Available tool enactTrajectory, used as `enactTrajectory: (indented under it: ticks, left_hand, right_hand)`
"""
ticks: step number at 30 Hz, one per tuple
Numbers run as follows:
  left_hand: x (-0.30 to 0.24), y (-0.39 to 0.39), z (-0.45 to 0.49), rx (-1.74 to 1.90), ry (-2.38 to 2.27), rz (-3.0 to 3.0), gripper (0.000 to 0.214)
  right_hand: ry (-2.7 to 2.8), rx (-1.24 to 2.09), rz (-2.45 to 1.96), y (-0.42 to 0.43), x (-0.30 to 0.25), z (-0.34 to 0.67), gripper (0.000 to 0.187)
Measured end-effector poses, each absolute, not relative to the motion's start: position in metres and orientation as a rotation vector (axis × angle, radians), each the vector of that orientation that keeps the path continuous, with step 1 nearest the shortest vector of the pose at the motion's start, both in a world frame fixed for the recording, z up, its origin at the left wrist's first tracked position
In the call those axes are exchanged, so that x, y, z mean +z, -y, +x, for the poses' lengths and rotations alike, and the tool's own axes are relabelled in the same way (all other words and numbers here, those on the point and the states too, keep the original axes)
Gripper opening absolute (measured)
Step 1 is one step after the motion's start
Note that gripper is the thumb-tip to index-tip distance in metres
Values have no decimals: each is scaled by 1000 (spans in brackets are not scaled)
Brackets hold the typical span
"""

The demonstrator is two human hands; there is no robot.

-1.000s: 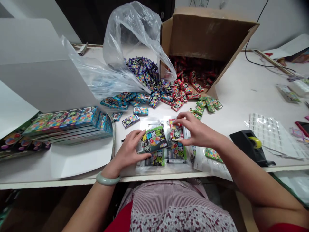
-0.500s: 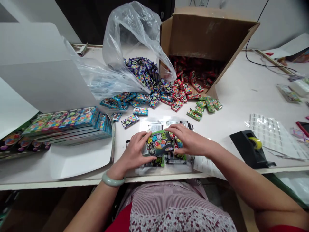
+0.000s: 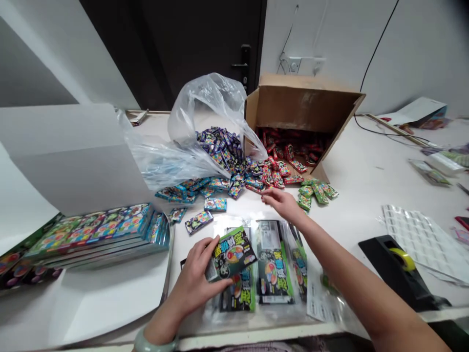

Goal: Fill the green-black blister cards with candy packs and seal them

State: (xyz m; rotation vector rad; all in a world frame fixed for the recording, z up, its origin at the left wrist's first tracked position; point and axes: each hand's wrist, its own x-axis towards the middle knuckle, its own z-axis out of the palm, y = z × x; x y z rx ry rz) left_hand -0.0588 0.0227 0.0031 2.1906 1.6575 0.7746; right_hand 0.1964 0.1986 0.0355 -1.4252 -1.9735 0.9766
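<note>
My left hand (image 3: 194, 281) grips a green and black printed packet (image 3: 231, 253) and holds it just above a stack of clear sleeves with printed cards (image 3: 273, 266) at the table's near edge. My right hand (image 3: 282, 203) is stretched forward with its fingers apart and nothing in it. It hovers beside the loose small packets: red ones (image 3: 273, 172), green ones (image 3: 315, 190) and blue ones (image 3: 205, 186). A single dark packet (image 3: 198, 221) lies between the pile and the sleeves.
A tipped cardboard box (image 3: 304, 105) spills red packets at the back. A clear plastic bag (image 3: 205, 117) holds purple packets. Stacked packed boxes (image 3: 102, 232) lie at left under white card (image 3: 69, 156). A black tape dispenser (image 3: 397, 269) and sticker sheets (image 3: 421, 237) sit right.
My right hand has left the packet that my left hand holds and reached forward to the loose packets. The camera has tilted upward.
</note>
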Motion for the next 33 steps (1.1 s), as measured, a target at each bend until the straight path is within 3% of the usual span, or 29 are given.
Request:
enactTrajectory:
  ticks: [5,11,16,21,30,33]
  left_hand:
    - [1,-22,-66,789,-1697,2181,95]
    - [-10,-22,-81,788,-1732,2253,107]
    - [-5,-25,-84,789,-1736,2227,104]
    - [1,-27,-79,754,-1716,2193,96]
    - [7,-22,-74,739,-1735,2178,90]
    - [6,-20,-74,772,-1736,2187,90]
  right_hand:
    - [2020,651,-1602,-303,39,161,28]
    - [2090,649,-1752,-358,38,130,31]
    - [2256,879,-1595,-338,12,137,41]
    - [2203,1076,-1495,-301,-3,148,30]
    - [1915,1494,-1400,-276,20,168,23]
    - [1819,1632,-1316,-249,31,182,35]
